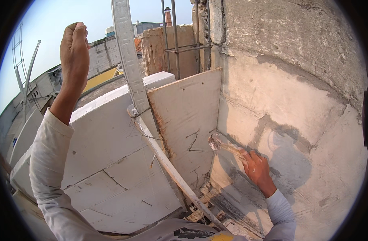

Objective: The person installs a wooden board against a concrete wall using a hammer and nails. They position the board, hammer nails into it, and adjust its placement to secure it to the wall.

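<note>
My left hand [74, 56] is raised high at the left, above the white block wall [111, 160]. Its fingers are curled closed, and whatever they may hold is hidden. In my right hand [256, 168] is a hammer [229, 149], gripped by its wooden handle. The hammer's head is caked with pale mortar and points left, close to the lower right edge of an upright wooden board [188, 108]. Bent wires [193, 140] stick out on the board's face. A rough plastered wall [288, 104] meets the board at its right.
A long wooden strip [172, 170] slants down to my body, wired to a pale upright post [129, 52]. Behind the board stand steel reinforcing bars [176, 40]. Rubble and wood scraps [208, 197] lie low in the corner. Rooftops show beyond at left.
</note>
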A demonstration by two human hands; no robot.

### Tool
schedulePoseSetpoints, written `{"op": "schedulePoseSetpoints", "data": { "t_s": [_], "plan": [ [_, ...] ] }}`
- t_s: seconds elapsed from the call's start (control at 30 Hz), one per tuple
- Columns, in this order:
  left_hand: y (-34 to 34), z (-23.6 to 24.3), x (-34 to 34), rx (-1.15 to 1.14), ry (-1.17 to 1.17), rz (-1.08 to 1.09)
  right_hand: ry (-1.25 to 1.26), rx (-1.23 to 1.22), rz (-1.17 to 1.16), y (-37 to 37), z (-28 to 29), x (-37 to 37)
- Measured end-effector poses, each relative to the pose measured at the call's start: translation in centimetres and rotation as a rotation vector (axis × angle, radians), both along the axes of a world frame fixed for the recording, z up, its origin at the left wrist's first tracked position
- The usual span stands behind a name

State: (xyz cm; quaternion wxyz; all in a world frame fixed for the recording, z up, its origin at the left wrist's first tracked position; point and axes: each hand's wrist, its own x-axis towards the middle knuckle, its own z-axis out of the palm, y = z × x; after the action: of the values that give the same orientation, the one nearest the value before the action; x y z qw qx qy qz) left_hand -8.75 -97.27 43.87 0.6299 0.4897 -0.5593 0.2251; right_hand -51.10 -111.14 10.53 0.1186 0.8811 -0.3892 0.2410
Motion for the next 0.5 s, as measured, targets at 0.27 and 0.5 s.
{"op": "schedulePoseSetpoints", "data": {
  "t_s": [0.27, 0.5],
  "plan": [
    [-8.9, -4.1, 7.9, 0.985, 0.197, -0.308, -0.486, 0.220, 0.024, 3.9, -2.6, 2.8],
    [-12.4, -5.3, 9.4, 1.040, 0.118, -0.307, -0.645, 0.302, 0.012, 5.6, -4.0, 4.0]
  ]
}}
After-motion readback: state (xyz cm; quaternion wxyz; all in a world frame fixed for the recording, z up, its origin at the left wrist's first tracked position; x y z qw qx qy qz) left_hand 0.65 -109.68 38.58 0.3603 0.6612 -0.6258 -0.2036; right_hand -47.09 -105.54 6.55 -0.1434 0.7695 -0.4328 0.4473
